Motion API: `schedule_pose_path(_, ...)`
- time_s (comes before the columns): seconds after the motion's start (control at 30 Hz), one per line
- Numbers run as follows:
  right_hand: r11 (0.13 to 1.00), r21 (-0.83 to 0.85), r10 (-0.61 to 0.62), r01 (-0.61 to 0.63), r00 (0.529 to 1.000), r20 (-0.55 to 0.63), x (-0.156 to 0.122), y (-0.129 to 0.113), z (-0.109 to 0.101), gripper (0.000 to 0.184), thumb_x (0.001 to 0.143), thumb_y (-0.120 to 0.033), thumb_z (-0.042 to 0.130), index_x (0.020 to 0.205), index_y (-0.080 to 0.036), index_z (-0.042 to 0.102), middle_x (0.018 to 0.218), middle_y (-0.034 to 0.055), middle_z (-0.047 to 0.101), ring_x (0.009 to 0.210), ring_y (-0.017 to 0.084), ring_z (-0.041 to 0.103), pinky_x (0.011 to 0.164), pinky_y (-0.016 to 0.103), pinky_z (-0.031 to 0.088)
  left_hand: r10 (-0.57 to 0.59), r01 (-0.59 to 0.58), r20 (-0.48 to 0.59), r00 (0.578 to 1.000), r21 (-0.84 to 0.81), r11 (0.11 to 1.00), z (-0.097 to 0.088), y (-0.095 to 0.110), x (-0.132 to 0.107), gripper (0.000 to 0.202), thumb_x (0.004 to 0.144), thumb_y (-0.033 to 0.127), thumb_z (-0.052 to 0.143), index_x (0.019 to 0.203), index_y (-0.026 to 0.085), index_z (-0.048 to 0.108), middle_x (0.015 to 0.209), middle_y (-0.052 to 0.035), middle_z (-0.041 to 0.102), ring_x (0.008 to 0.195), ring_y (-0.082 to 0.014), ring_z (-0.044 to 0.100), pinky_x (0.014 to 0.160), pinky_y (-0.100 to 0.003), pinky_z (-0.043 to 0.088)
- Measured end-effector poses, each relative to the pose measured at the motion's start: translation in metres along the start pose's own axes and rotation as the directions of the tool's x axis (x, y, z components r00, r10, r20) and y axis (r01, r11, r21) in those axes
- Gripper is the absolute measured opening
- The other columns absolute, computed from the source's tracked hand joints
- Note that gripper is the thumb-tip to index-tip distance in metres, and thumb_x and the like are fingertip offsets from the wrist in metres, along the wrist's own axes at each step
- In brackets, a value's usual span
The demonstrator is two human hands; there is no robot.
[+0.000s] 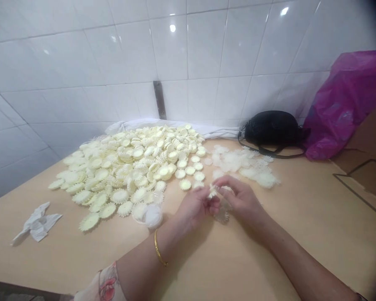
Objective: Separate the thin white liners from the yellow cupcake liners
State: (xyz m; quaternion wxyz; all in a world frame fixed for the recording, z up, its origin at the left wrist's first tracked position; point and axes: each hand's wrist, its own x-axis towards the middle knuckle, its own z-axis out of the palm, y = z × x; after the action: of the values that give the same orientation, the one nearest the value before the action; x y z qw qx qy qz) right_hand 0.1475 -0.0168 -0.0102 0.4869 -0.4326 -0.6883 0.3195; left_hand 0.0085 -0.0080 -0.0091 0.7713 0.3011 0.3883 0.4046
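Note:
A big heap of pale yellow toothed discs (134, 167) covers the back left of the wooden table (301, 234). A smaller pile of thin whitish discs (244, 165) lies to its right. My left hand (196, 207) and my right hand (242, 198) meet in front of the piles, both with fingers pinched on a small toothed disc (213, 191) held between them. A clear toothed piece (222, 216) shows just below my right hand. My left wrist wears a gold bangle (159, 251).
A small round clear lid or cup (148, 214) sits beside my left hand. Crumpled white paper (37, 223) lies at the left. A black bag (272, 129) and a magenta plastic bag (347, 104) rest against the tiled wall. A cardboard box (368, 167) stands at right.

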Motion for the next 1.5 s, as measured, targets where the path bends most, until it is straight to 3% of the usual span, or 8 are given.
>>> schedule_pose_path(0.1, 0.991, 0.106, 0.093, -0.086, 0.994, -0.058, 0.003, 0.004, 0.001, 0.011, 0.077, -0.030, 0.057, 0.076, -0.019, 0.060, 0.076, 0.0013, 0.062, 0.074, 0.016, 0.057, 0.071, 0.028, 0.043, 0.150, -0.150, -0.018, 0.989, -0.020, 0.988, -0.003, -0.001, 0.002, 0.014, 0.072, 0.014, 0.059, 0.074, 0.015, 0.046, 0.057, -0.0008, 0.055, 0.050, -0.0113, 0.056, 0.052, -0.022, 0.043)
schedule_pose_path(0.3, 0.914, 0.314, 0.323, -0.257, 0.930, -0.177, 0.006, 0.007, 0.002, 0.019, 0.067, -0.035, 0.067, 0.067, -0.018, 0.057, 0.064, -0.0022, 0.056, 0.065, 0.013, 0.054, 0.067, 0.027, 0.043, 0.282, -0.281, -0.032, 0.959, 0.019, 0.959, -0.009, -0.003, 0.004, 0.026, 0.061, 0.019, 0.069, 0.067, 0.016, 0.043, 0.055, 0.0038, 0.051, 0.048, -0.0103, 0.054, 0.052, -0.023, 0.042)
schedule_pose_path(0.57, 0.980, 0.069, 0.188, -0.185, 0.981, -0.046, 0.001, 0.000, 0.005, 0.020, 0.069, -0.031, 0.063, 0.084, -0.018, 0.061, 0.080, 0.0035, 0.064, 0.076, 0.019, 0.058, 0.071, 0.031, 0.045, 0.278, -0.272, -0.097, 0.956, 0.076, 0.959, -0.007, -0.003, 0.003, 0.023, 0.058, 0.012, 0.065, 0.071, 0.017, 0.046, 0.055, 0.0027, 0.054, 0.045, -0.0088, 0.051, 0.050, -0.022, 0.038)
schedule_pose_path(0.8, 0.976, -0.067, 0.199, -0.209, 0.971, -0.130, -0.002, -0.001, 0.009, 0.016, 0.076, -0.025, 0.051, 0.080, -0.018, 0.065, 0.071, 0.0023, 0.065, 0.067, 0.018, 0.058, 0.061, 0.028, 0.043, 0.252, -0.244, -0.061, 0.966, 0.113, 0.963, -0.001, -0.004, -0.002, 0.018, 0.060, 0.011, 0.064, 0.070, 0.016, 0.050, 0.051, 0.0037, 0.050, 0.043, -0.0075, 0.047, 0.048, -0.021, 0.036)
schedule_pose_path(1.03, 0.957, -0.272, 0.058, -0.098, 0.987, -0.152, -0.003, -0.002, 0.013, 0.017, 0.080, -0.029, 0.048, 0.071, -0.019, 0.060, 0.067, 0.0016, 0.060, 0.064, 0.016, 0.054, 0.059, 0.026, 0.040, 0.166, -0.156, -0.068, 0.984, 0.131, 0.979, 0.005, -0.008, -0.005, 0.013, 0.065, 0.019, 0.065, 0.065, 0.015, 0.053, 0.049, 0.0004, 0.052, 0.043, -0.0082, 0.047, 0.047, -0.022, 0.036)
schedule_pose_path(1.13, 0.954, -0.296, 0.011, -0.045, 0.993, -0.117, -0.003, 0.000, 0.013, 0.019, 0.081, -0.029, 0.047, 0.070, -0.019, 0.059, 0.068, 0.0017, 0.060, 0.066, 0.016, 0.054, 0.060, 0.025, 0.040, 0.205, -0.198, -0.018, 0.979, 0.197, 0.960, 0.002, -0.011, -0.002, 0.014, 0.065, 0.021, 0.064, 0.061, 0.014, 0.054, 0.048, 0.0001, 0.052, 0.042, -0.0080, 0.046, 0.046, -0.022, 0.034)
schedule_pose_path(1.27, 0.950, -0.296, 0.045, -0.104, 0.979, -0.198, -0.002, 0.006, 0.013, 0.028, 0.083, -0.034, 0.044, 0.061, -0.019, 0.052, 0.051, -0.0029, 0.047, 0.051, 0.012, 0.044, 0.051, 0.023, 0.034, 0.223, -0.230, 0.057, 0.973, 0.271, 0.935, -0.002, -0.014, 0.000, 0.019, 0.063, 0.028, 0.067, 0.061, 0.014, 0.054, 0.051, -0.0016, 0.055, 0.042, -0.0092, 0.048, 0.047, -0.023, 0.036)
schedule_pose_path(1.5, 0.955, -0.239, 0.102, -0.177, 0.950, -0.295, 0.005, 0.009, 0.011, 0.032, 0.080, -0.036, 0.046, 0.054, -0.020, 0.040, 0.045, -0.0053, 0.037, 0.046, 0.010, 0.035, 0.047, 0.022, 0.030, 0.175, -0.179, 0.039, 0.984, 0.235, 0.955, -0.004, -0.012, 0.001, 0.016, 0.063, 0.024, 0.065, 0.063, 0.015, 0.053, 0.049, -0.0005, 0.054, 0.040, -0.0087, 0.046, 0.045, -0.023, 0.035)
